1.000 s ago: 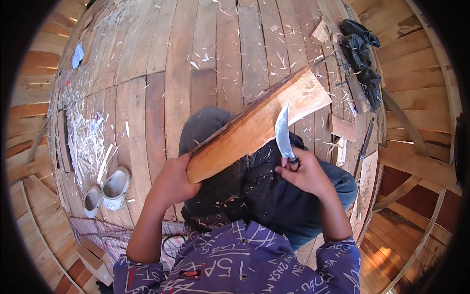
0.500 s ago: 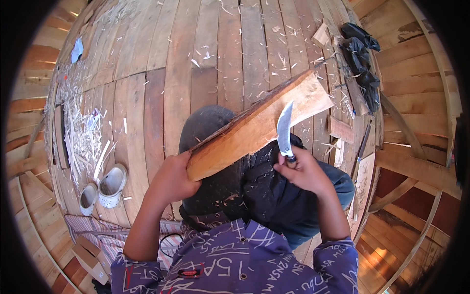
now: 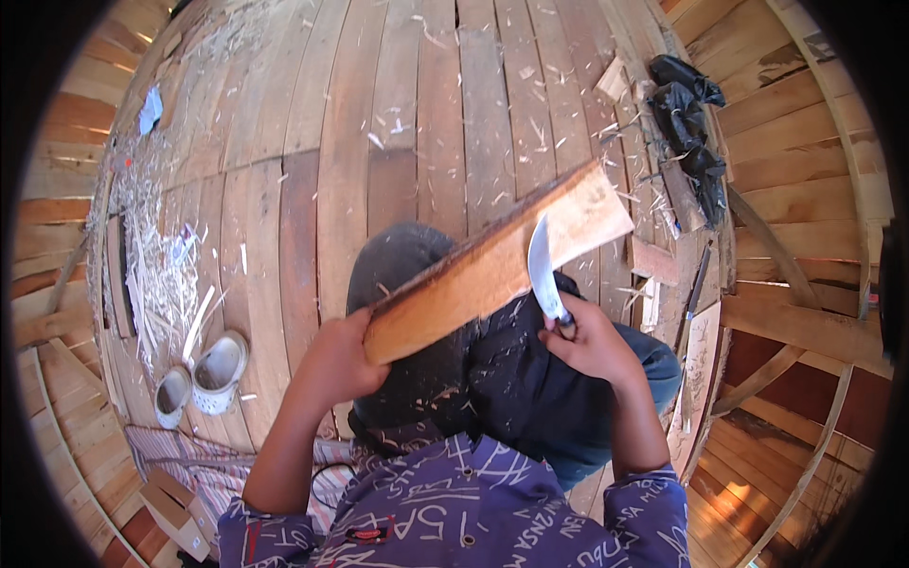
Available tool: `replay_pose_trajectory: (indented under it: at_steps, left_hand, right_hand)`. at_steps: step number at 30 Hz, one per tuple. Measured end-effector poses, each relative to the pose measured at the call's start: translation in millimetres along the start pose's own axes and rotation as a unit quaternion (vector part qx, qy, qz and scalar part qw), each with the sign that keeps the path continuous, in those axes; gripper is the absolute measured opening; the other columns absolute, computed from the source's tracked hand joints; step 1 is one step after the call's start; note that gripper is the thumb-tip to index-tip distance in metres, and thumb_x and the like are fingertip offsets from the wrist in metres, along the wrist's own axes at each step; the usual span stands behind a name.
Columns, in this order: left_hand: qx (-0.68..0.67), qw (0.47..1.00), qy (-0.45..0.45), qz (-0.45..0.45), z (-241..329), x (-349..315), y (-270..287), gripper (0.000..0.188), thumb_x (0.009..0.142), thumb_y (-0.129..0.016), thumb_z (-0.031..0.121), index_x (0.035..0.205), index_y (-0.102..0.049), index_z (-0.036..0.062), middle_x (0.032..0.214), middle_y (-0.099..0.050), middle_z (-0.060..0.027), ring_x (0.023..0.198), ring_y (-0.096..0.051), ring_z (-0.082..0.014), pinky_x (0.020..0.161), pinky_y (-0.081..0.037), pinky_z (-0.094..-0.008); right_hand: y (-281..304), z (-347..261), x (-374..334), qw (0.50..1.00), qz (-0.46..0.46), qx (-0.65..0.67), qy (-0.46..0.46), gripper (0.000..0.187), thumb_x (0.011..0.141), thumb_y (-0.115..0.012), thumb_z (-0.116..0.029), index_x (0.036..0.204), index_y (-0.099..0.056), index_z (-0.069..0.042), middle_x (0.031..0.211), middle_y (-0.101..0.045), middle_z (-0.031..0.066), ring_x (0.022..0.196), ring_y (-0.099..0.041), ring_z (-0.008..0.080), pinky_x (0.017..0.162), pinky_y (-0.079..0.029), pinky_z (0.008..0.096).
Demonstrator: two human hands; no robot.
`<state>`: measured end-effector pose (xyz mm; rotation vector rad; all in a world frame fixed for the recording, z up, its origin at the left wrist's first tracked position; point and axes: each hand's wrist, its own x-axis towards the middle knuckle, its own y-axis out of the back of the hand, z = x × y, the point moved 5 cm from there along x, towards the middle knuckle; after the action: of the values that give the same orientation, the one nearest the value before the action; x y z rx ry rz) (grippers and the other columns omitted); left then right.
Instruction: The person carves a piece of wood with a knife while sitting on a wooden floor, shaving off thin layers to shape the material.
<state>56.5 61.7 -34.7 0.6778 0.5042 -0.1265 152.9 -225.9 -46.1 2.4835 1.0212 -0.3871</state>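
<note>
A long wooden slab (image 3: pixel 454 293) with dark bark along its far edge slants across my lap, its right end higher and farther away. My left hand (image 3: pixel 343 355) is closed round its near left end; the fingers beneath are partly hidden. In my right hand (image 3: pixel 595 343) is the dark handle of a knife (image 3: pixel 541 260) with a curved silvery blade. The blade points away from me and overlaps the slab's near edge, right of its middle; whether it touches the wood I cannot tell.
Shavings litter the plank floor (image 3: pixel 303 208), thickest at a pile (image 3: pixel 156 275) on the left. Pale clogs (image 3: pixel 220 364) stand near a striped cloth (image 3: pixel 227 454) and cardboard box (image 3: pixel 175 511). Black plastic (image 3: pixel 686 114), wood offcuts (image 3: pixel 653 260) and a long thin tool (image 3: pixel 696 284) lie on the right.
The slab's far right end has dipped slightly toward me. The knife has tilted further left, its tip lower in the picture. Both hands keep their holds.
</note>
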Motion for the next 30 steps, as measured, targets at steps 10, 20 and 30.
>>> replay_pose_trajectory:
  at_steps: [10,20,30]
  left_hand:
    - [-0.013,1.000,0.021,0.001,6,-7,4,0.042,0.062,-0.069,0.013,0.097,-0.060,-0.0092,0.083,-0.064,-0.0285,0.083,-0.066,-0.0393,0.073,-0.052,-0.0398]
    - [-0.001,0.999,0.008,0.050,9,-12,2,0.040,0.062,-0.069,0.013,0.095,-0.060,-0.0085,0.083,-0.063,-0.0304,0.083,-0.065,-0.0421,0.074,-0.052,-0.0413]
    - [-0.004,0.999,-0.027,0.027,5,-7,4,0.038,0.062,-0.070,0.013,0.093,-0.060,-0.0080,0.083,-0.063,-0.0296,0.083,-0.064,-0.0429,0.074,-0.052,-0.0422]
  right_hand:
    - [-30,15,-13,0.961,0.089,0.258,0.046,0.033,0.078,-0.057,0.010,0.104,-0.043,-0.005,0.082,-0.050,-0.0013,0.064,-0.041,0.0015,0.055,-0.032,0.0189]
    - [-4,17,-59,0.952,0.129,0.263,0.085,0.030,0.082,-0.060,0.012,0.105,-0.047,-0.002,0.096,-0.066,0.0119,0.083,-0.062,0.0116,0.073,-0.050,0.0251]
    - [14,6,-45,0.963,0.177,0.006,0.204,0.035,0.083,-0.069,0.003,0.116,-0.059,0.000,0.095,-0.069,0.0119,0.075,-0.064,0.0113,0.067,-0.052,0.0249]
